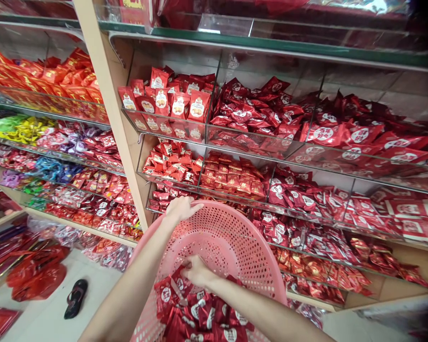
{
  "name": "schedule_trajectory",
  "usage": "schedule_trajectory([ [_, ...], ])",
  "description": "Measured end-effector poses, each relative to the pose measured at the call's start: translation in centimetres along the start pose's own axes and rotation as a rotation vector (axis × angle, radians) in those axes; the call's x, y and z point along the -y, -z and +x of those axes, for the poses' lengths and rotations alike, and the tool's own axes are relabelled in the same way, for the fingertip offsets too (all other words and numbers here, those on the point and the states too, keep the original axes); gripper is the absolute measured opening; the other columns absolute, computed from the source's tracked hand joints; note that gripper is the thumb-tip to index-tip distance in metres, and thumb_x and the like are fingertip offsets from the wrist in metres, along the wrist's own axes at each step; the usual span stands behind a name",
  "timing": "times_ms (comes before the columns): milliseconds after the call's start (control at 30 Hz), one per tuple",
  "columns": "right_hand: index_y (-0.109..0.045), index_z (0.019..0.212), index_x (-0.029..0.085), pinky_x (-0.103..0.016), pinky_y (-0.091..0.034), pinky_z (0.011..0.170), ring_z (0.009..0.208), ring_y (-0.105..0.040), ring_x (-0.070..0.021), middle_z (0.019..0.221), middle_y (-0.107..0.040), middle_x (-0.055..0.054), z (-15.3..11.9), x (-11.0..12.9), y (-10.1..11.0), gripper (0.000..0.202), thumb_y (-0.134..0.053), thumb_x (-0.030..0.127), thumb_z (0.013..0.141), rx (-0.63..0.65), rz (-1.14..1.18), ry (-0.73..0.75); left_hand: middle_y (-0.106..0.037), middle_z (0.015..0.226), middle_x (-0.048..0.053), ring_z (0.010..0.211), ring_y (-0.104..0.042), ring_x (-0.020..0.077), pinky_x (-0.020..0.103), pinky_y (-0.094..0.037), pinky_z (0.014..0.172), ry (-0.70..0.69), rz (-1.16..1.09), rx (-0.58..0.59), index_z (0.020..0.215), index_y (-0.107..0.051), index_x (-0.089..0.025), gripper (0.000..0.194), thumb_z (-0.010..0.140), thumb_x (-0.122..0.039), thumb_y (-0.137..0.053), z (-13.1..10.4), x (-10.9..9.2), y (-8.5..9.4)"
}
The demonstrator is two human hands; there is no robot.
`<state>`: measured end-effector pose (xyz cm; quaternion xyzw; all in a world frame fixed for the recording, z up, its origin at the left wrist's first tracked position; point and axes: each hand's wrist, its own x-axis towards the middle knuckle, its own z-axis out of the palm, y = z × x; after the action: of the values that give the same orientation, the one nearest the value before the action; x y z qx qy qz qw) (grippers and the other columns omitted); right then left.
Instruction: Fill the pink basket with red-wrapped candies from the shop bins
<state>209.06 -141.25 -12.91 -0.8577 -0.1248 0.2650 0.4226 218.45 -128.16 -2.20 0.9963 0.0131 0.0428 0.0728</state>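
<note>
A pink perforated plastic basket [267, 237] is tilted toward me in front of the shelves. My left hand [180, 209] grips its far rim, thumb pointing right and the other fingers partly hidden behind the edge. Inside the basket, my right hand [197, 270] is closed with curled fingers on a dark red snack packet [180, 284]. Beneath and around that hand lies a heap of similar red packets [199, 313] with white heart-shaped or round labels. The fingertips of my right hand are mostly hidden.
Glass-fronted shelves [257, 142] hold red packets in divided compartments. To the left, another shelf unit [57, 156] carries colourful sweets, beyond a wooden upright [110, 104]. On the floor are a black sandal [75, 298] and a red plastic bag [39, 273].
</note>
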Motion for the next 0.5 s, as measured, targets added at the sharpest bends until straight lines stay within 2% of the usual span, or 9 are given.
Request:
schedule_trajectory([
  [200, -0.066, 0.083, 0.014, -0.021, -0.039, 0.054, 0.063, -0.057, -0.0135, 0.070, -0.065, -0.002, 0.1, -0.4, -0.5, 0.025, -0.054, 0.011, 0.061, 0.016, -0.024, -0.039, -0.066, 0.089, 0.011, 0.086, -0.061, 0.0253, 0.033, -0.044, 0.071, -0.005, -0.002, 0.003, 0.092, -0.062, -0.020, 0.075, 0.071, -0.075, -0.016, -0.1, -0.3, 0.3],
  [300, -0.065, 0.085, 0.015, -0.022, -0.040, 0.058, 0.069, -0.059, -0.0156, 0.077, -0.066, -0.004, -0.6, 0.3, -0.2, 0.024, -0.054, 0.014, 0.064, 0.017, -0.150, 0.044, -0.066, 0.087, 0.011, 0.085, -0.061, 0.0255, 0.033, -0.044, 0.071, -0.002, 0.003, -0.005, 0.090, -0.063, -0.020, 0.074, 0.071, -0.074, -0.016, -0.1, -0.4, 0.4],
  [400, -0.062, 0.091, 0.015, -0.028, -0.043, 0.066, 0.081, -0.060, -0.0211, 0.089, -0.065, -0.009, -1.7, 2.1, 1.3, 0.024, -0.051, 0.023, 0.070, -0.024, -0.386, 0.179, -0.067, 0.086, 0.011, 0.085, -0.062, 0.0250, 0.032, -0.044, 0.071, 0.004, -0.004, 0.004, 0.089, -0.063, -0.020, 0.073, 0.072, -0.073, -0.016, -0.2, -0.5, 0.6],
  [500, -0.058, 0.100, 0.016, -0.033, -0.043, 0.073, 0.090, -0.058, -0.0245, 0.099, -0.062, -0.011, -3.0, 5.1, 4.8, 0.028, -0.048, 0.028, 0.076, -0.100, -0.507, 0.359, -0.067, 0.086, 0.011, 0.085, -0.062, 0.0247, 0.032, -0.044, 0.071, -0.001, -0.015, 0.002, 0.089, -0.062, -0.020, 0.071, 0.072, -0.073, -0.018, -0.2, -0.2, 0.6],
])
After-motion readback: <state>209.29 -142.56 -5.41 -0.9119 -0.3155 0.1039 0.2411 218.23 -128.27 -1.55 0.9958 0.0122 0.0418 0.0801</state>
